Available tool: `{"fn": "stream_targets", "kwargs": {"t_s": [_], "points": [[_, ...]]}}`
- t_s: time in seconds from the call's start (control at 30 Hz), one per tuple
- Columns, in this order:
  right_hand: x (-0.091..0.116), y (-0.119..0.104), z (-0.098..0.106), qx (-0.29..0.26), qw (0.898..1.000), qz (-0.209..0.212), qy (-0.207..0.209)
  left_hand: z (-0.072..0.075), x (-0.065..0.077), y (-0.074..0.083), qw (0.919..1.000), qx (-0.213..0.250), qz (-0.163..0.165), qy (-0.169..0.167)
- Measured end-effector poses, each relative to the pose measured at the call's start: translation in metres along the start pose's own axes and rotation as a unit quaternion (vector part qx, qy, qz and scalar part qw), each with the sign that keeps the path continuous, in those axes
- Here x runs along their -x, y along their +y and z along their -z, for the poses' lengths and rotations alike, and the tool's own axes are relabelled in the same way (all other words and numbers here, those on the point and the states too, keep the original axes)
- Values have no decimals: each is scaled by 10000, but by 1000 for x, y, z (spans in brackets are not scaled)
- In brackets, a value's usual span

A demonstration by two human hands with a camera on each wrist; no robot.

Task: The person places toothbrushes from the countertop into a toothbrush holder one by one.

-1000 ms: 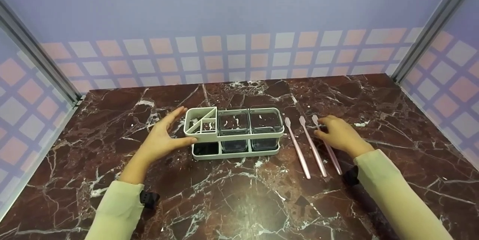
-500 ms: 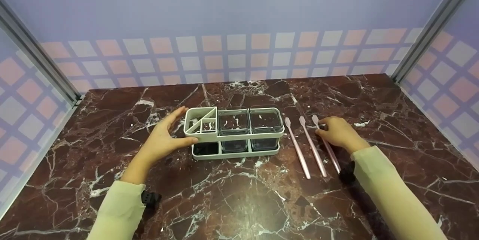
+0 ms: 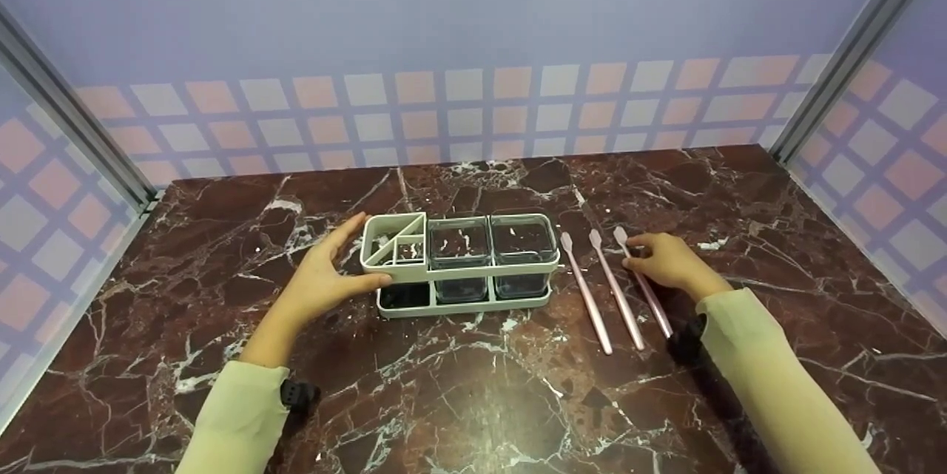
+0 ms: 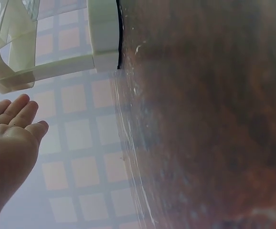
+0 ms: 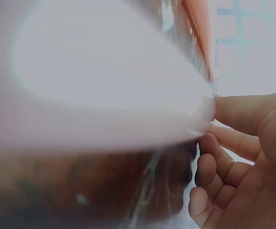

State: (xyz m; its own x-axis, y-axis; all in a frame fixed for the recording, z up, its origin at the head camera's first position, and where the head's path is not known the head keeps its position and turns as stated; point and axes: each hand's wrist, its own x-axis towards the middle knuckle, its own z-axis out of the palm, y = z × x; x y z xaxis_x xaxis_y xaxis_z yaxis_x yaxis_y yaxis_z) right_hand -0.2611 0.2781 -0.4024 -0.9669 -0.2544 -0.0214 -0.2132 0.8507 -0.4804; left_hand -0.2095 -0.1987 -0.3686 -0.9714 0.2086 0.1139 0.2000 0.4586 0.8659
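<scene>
A pale green two-tier holder (image 3: 462,306) stands on the table, with two clear square cups (image 3: 522,239) and a divided compartment (image 3: 398,239). My left hand (image 3: 322,278) is at its left end, thumb at the front corner and straight fingers spread behind. In the left wrist view, those fingers (image 4: 21,112) are beside the holder's frame (image 4: 64,67). Three slim pink toothbrushes lie right of the holder, heads away from me. My right hand (image 3: 669,259) pinches the rightmost toothbrush (image 3: 655,304) just below its head. The right wrist view shows this toothbrush (image 5: 128,114) blurred, large and close.
The left toothbrush (image 3: 590,304) and the middle toothbrush (image 3: 620,296) lie between the holder and my right hand. The dark red marbled table (image 3: 473,400) is bordered by checked purple walls (image 3: 473,30) at the back and sides.
My right hand has shifted slightly left along the rightmost toothbrush, finger and thumb closing on it. The left hand stays nearly still at the holder. The head view has tilted very slightly.
</scene>
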Motion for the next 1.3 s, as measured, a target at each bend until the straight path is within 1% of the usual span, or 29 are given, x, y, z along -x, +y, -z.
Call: {"fn": "stream_targets", "kwargs": {"t_s": [0.17, 0.33, 0.57, 0.87, 1.0, 1.17, 1.3], "points": [[-1, 0, -1, -33, 10000, -6, 58, 0, 1, 0, 10000, 79, -4, -21], [-1, -3, -2, -39, 10000, -36, 10, 0, 1, 0, 10000, 78, -19, -17], [-2, -5, -2, -61, 9997, -214, -35, -2, 1, -2, 9997, 235, -53, -45], [-1, -8, -2, -33, 9998, -196, 43, -3, 1, -1, 9999, -164, 21, 40], [0, -9, -2, -117, 9997, -226, 55, -4, 0, -2, 9997, -222, -1, 71], [1, -14, 0, -176, 9994, -97, 298, -4, 0, -3, 9994, -334, 6, 58], [0, -24, 9, -303, 9977, 79, 594, -3, -1, -2, 9995, -326, 25, 42]]}}
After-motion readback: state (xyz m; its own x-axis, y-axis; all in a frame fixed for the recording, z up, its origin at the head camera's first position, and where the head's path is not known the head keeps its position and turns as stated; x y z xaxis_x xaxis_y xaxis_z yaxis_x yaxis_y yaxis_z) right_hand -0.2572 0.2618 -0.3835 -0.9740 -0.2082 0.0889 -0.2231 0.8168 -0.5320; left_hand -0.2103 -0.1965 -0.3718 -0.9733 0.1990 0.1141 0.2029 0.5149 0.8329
